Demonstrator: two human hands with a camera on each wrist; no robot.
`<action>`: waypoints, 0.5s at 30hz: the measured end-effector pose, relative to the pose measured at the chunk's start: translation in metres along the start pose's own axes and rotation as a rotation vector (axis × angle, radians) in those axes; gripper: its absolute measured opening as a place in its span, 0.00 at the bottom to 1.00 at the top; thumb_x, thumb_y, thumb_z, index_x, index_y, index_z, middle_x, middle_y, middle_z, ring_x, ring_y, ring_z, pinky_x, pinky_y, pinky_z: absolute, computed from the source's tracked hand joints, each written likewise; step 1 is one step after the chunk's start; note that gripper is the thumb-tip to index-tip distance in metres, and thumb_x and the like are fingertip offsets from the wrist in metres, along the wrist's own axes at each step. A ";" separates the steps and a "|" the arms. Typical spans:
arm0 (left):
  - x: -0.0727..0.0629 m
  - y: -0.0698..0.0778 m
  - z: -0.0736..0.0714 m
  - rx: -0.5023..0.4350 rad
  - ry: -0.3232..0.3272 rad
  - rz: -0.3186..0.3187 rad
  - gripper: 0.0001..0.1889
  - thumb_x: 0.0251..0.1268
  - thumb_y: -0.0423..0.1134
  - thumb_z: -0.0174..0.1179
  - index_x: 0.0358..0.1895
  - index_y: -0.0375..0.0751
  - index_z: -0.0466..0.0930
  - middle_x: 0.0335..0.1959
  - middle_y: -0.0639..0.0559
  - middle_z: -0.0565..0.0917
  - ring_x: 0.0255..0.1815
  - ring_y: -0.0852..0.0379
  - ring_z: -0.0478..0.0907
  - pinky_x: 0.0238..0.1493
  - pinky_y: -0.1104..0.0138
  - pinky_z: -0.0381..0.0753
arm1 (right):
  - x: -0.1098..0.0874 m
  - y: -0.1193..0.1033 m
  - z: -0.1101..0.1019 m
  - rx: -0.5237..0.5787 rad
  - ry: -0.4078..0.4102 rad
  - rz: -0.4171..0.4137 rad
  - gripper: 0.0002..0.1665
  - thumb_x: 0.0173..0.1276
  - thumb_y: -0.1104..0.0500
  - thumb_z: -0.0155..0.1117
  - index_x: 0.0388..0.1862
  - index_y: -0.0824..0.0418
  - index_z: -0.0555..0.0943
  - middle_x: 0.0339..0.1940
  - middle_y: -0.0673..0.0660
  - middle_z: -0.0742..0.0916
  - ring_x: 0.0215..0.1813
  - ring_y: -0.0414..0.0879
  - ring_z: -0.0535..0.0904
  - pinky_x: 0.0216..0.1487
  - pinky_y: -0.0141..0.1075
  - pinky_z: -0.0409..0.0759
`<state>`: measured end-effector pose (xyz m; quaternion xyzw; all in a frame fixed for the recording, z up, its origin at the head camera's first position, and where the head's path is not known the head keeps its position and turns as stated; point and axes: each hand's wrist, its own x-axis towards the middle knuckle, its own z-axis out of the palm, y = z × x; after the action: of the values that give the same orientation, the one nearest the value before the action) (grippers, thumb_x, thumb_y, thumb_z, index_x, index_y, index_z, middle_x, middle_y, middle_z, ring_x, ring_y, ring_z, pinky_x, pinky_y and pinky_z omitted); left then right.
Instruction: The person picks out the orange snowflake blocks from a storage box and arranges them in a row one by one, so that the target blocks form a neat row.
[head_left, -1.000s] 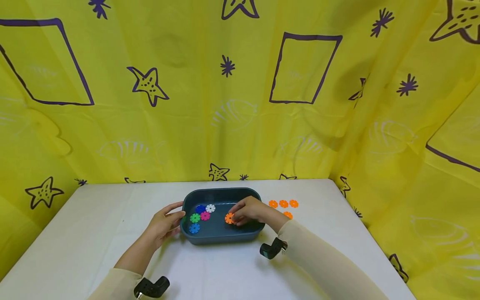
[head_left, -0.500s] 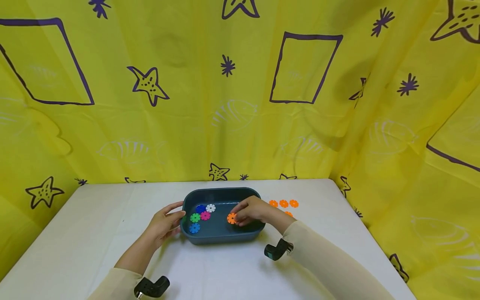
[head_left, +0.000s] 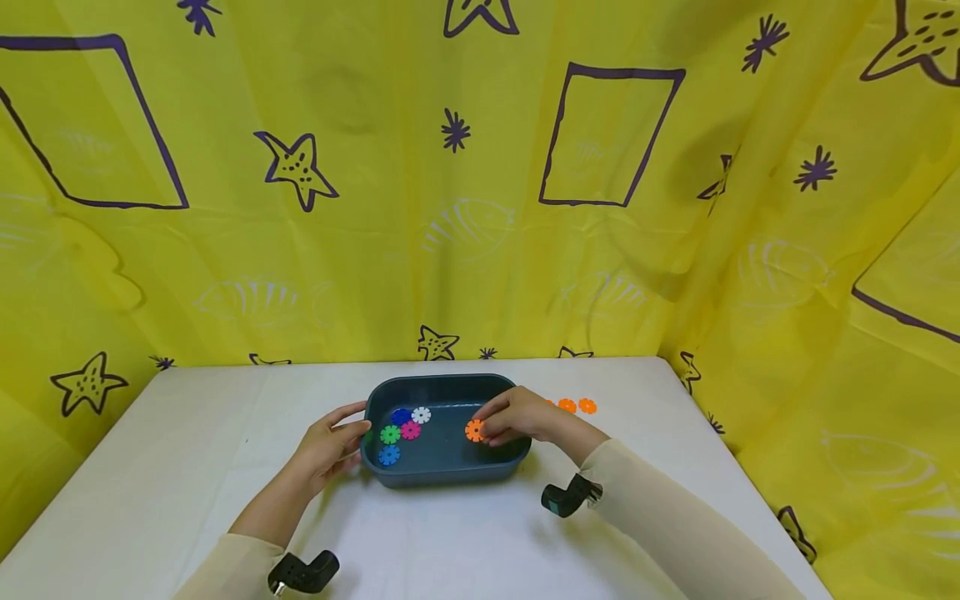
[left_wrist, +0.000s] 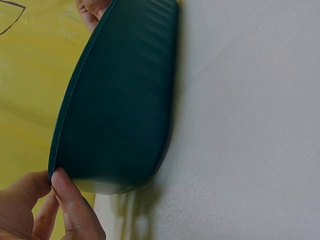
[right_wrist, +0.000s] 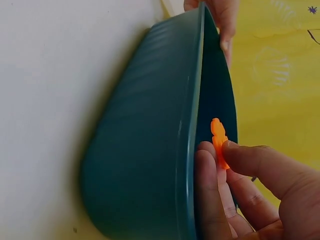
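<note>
A dark teal plastic tub (head_left: 442, 475) sits on the white table. My left hand (head_left: 326, 450) grips its left end, thumb and fingers on either side of the rim in the left wrist view. Inside the tub's right half, my right hand (head_left: 517, 415) pinches an orange snowflake disc (head_left: 475, 431) between thumb and fingers, and in the right wrist view this disc (right_wrist: 219, 142) appears edge-on. On the tub's left floor lie dark blue (head_left: 401, 417), white (head_left: 422, 415), green (head_left: 390, 435), pink (head_left: 410, 430) and light blue (head_left: 389, 455) snowflake discs.
More orange snowflake discs (head_left: 567, 406) lie on the table (head_left: 637, 450) right of the tub, partly hidden by my right hand. A yellow curtain (head_left: 375, 250) with purple drawings hangs behind the table and along its sides. Each wrist carries a small black camera (head_left: 303, 573).
My right hand has drifted right and slightly up inside the tub, carrying the orange snowflake disc. It now covers more of the orange discs on the table. My left hand has stayed put.
</note>
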<state>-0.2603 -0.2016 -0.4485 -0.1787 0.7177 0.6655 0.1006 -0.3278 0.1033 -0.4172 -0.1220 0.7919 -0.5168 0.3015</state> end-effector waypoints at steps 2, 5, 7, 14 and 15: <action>0.000 0.000 0.000 0.002 0.001 -0.004 0.27 0.70 0.42 0.59 0.71 0.45 0.67 0.57 0.38 0.78 0.36 0.59 0.80 0.36 0.69 0.84 | -0.002 0.000 -0.004 0.007 -0.001 -0.001 0.17 0.64 0.71 0.63 0.52 0.73 0.82 0.36 0.59 0.88 0.32 0.44 0.85 0.43 0.40 0.86; 0.000 0.000 0.000 0.003 0.006 -0.005 0.27 0.71 0.41 0.59 0.70 0.45 0.67 0.57 0.38 0.79 0.36 0.59 0.80 0.36 0.69 0.83 | -0.003 0.000 -0.009 0.021 -0.001 0.004 0.18 0.64 0.71 0.63 0.53 0.74 0.81 0.35 0.59 0.88 0.32 0.44 0.85 0.42 0.39 0.86; -0.001 0.000 0.000 0.007 0.009 -0.006 0.26 0.71 0.41 0.59 0.70 0.45 0.68 0.56 0.38 0.79 0.36 0.58 0.79 0.36 0.69 0.83 | -0.004 0.001 -0.012 0.032 -0.001 0.004 0.18 0.64 0.71 0.63 0.53 0.75 0.81 0.35 0.59 0.88 0.32 0.44 0.85 0.41 0.39 0.86; -0.001 0.000 0.000 0.014 0.009 0.001 0.26 0.71 0.41 0.58 0.70 0.45 0.68 0.55 0.39 0.80 0.34 0.59 0.79 0.35 0.69 0.83 | -0.007 0.003 -0.020 0.038 0.003 0.003 0.19 0.64 0.70 0.64 0.54 0.75 0.80 0.36 0.59 0.88 0.31 0.43 0.85 0.43 0.40 0.86; -0.001 0.000 0.000 0.014 0.009 0.002 0.26 0.71 0.41 0.58 0.70 0.45 0.68 0.54 0.39 0.80 0.34 0.59 0.79 0.35 0.69 0.83 | -0.007 0.003 -0.021 0.038 0.004 0.002 0.19 0.65 0.70 0.63 0.55 0.75 0.80 0.35 0.58 0.88 0.31 0.43 0.85 0.42 0.39 0.86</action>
<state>-0.2591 -0.2011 -0.4483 -0.1801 0.7230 0.6597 0.0979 -0.3348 0.1240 -0.4111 -0.1145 0.7827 -0.5315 0.3029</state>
